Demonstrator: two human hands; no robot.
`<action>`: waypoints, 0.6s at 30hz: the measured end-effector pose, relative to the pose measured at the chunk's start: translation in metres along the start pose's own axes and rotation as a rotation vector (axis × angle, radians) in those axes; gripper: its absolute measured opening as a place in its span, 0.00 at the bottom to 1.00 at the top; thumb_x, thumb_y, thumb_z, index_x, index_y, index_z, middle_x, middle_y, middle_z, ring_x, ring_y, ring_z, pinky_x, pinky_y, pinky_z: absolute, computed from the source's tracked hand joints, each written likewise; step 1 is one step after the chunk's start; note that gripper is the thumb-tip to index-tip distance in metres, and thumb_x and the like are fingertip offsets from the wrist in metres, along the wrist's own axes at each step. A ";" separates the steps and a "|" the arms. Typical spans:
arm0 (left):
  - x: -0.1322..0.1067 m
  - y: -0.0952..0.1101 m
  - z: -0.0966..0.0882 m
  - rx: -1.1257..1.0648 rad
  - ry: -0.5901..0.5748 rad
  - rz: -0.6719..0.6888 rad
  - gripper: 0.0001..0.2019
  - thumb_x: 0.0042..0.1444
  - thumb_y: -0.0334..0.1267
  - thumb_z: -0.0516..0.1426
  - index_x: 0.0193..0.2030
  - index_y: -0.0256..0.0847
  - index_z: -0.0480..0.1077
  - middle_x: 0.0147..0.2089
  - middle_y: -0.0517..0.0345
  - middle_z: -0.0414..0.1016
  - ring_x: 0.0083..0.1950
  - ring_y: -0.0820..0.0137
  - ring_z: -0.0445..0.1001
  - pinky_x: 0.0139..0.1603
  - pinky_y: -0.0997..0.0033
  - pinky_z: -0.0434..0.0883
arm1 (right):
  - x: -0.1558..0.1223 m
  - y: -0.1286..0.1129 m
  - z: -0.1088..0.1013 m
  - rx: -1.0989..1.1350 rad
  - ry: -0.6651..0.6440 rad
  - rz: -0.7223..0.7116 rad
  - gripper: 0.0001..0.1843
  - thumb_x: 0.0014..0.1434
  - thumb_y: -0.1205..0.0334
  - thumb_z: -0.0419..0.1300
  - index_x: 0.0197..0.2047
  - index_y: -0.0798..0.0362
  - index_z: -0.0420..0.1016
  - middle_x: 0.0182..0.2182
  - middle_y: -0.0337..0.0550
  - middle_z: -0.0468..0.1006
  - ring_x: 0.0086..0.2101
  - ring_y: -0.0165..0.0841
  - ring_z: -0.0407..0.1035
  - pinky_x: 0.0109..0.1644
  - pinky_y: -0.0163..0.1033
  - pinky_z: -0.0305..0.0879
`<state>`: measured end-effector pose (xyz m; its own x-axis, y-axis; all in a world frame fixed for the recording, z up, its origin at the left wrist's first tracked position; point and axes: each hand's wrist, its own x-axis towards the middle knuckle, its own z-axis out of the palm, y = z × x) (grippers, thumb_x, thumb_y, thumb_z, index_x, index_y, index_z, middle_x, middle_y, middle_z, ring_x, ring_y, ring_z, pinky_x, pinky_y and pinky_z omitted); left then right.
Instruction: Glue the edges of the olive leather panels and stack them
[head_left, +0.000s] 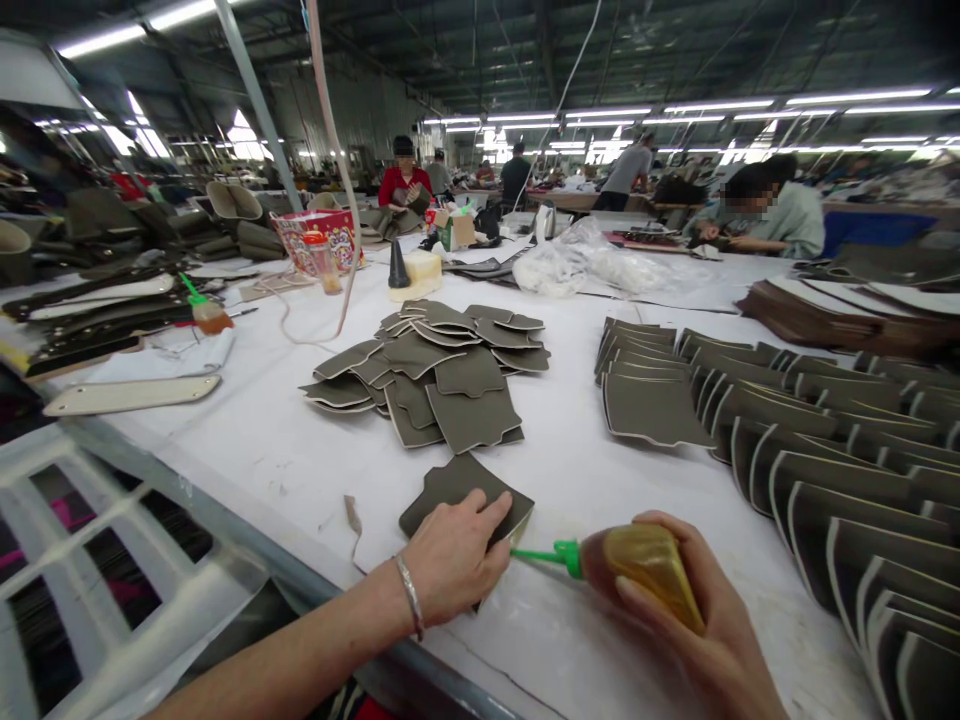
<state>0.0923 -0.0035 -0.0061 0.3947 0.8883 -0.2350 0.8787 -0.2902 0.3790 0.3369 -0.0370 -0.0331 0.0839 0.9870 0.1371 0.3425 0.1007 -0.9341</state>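
Left hand (454, 560): fingers partly extended, lying on a dark panel (465, 480); whether it also pinches the edge, I cannot tell.
Right hand (724, 620): wrapped around a bottle (645, 570) of amber liquid, held tilted nearly level.
Green nozzle (547, 555): points left, its tip beside the left fingers at the panel's edge; contact is unclear.
Panel's place: on the white-covered worktop (255, 480), at the near edge, in front of a loose pile (450, 375) of similar pieces.
Right side: overlapping rows (847, 480) of dark panels.
Farther back: a black cone (397, 265) by a yellowish sponge (420, 272).
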 end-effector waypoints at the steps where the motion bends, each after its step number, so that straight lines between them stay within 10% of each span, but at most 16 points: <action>1: -0.001 -0.001 -0.001 -0.029 0.005 0.003 0.27 0.64 0.42 0.46 0.69 0.41 0.58 0.53 0.47 0.71 0.49 0.55 0.75 0.50 0.53 0.71 | -0.002 0.000 0.001 0.075 -0.041 0.047 0.28 0.53 0.43 0.67 0.51 0.46 0.66 0.36 0.38 0.74 0.35 0.39 0.70 0.37 0.38 0.66; 5: -0.007 -0.013 -0.006 -0.217 0.137 -0.035 0.21 0.65 0.43 0.48 0.60 0.41 0.69 0.45 0.52 0.74 0.45 0.64 0.74 0.49 0.65 0.70 | -0.002 0.010 -0.003 0.525 -0.028 0.323 0.26 0.51 0.46 0.67 0.51 0.48 0.72 0.41 0.45 0.79 0.42 0.48 0.74 0.43 0.47 0.73; 9: -0.009 -0.040 -0.007 -0.142 0.438 -0.328 0.20 0.62 0.43 0.51 0.59 0.39 0.66 0.53 0.49 0.71 0.48 0.63 0.72 0.50 0.63 0.67 | 0.010 0.018 -0.018 0.980 0.251 0.616 0.22 0.46 0.52 0.70 0.45 0.47 0.80 0.50 0.49 0.78 0.46 0.49 0.74 0.43 0.49 0.76; 13: -0.003 -0.064 -0.003 -0.443 0.280 -0.425 0.10 0.51 0.40 0.59 0.37 0.38 0.68 0.31 0.59 0.70 0.33 0.68 0.70 0.35 0.70 0.65 | 0.015 0.013 -0.031 1.212 0.414 0.754 0.22 0.50 0.51 0.65 0.48 0.49 0.79 0.54 0.51 0.75 0.42 0.42 0.76 0.39 0.39 0.77; 18: 0.001 -0.053 -0.005 -1.285 -0.005 -0.411 0.17 0.40 0.46 0.64 0.28 0.41 0.60 0.17 0.73 0.50 0.17 0.82 0.46 0.18 0.80 0.41 | 0.010 0.030 -0.052 1.313 0.270 0.576 0.30 0.54 0.42 0.60 0.54 0.52 0.76 0.50 0.58 0.74 0.43 0.44 0.75 0.39 0.41 0.77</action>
<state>0.0448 0.0149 -0.0220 0.1694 0.8272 -0.5357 0.0625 0.5335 0.8435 0.3968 -0.0303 -0.0420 0.1316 0.8910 -0.4345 -0.8697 -0.1066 -0.4820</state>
